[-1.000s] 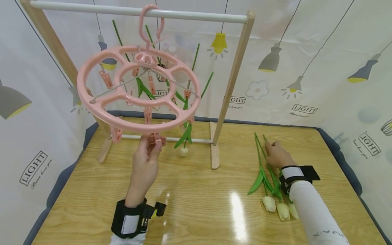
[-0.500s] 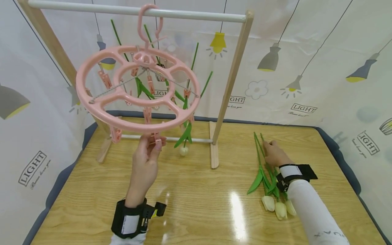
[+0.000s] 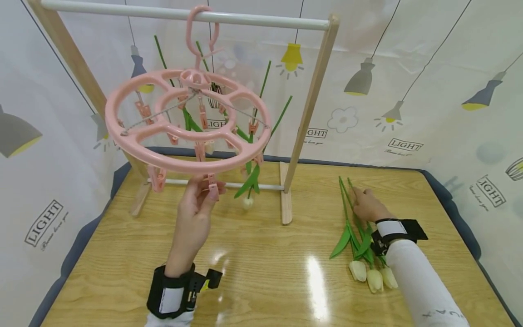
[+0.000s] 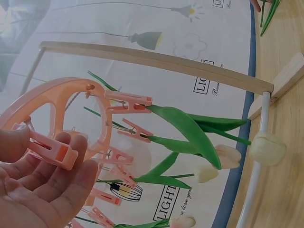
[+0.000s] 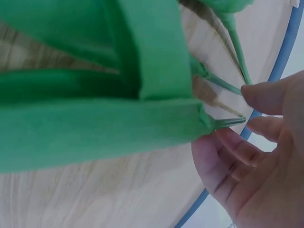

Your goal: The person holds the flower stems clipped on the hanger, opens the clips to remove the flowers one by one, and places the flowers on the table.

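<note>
Beneath the front rim of a pink round clip hanger (image 3: 188, 168), my left hand (image 3: 194, 222) pinches a pink clothespin (image 4: 54, 149) between thumb and fingers. No flower shows in that clip. Several white tulips with green leaves hang head-down from other clips at the hanger's right and back, one tulip bloom (image 4: 268, 148) near the lower bar. On the table at right lie a few artificial tulips (image 3: 357, 271), blooms toward me. My right hand (image 3: 369, 206) is at their stems, thumb and fingertips closing on a thin green stem (image 5: 230, 122).
The hanger hooks over the white top bar (image 3: 261, 19) of a wooden stand, whose right foot (image 3: 287, 209) rests on the wooden table (image 3: 261, 272). A white cloth (image 3: 408, 172) printed with lamps surrounds the table.
The hanger has tilted and shifted slightly right, its hanging tulips swinging along. The tulips on the table moved a little left with my right hand. My left hand keeps its clothespin.
</note>
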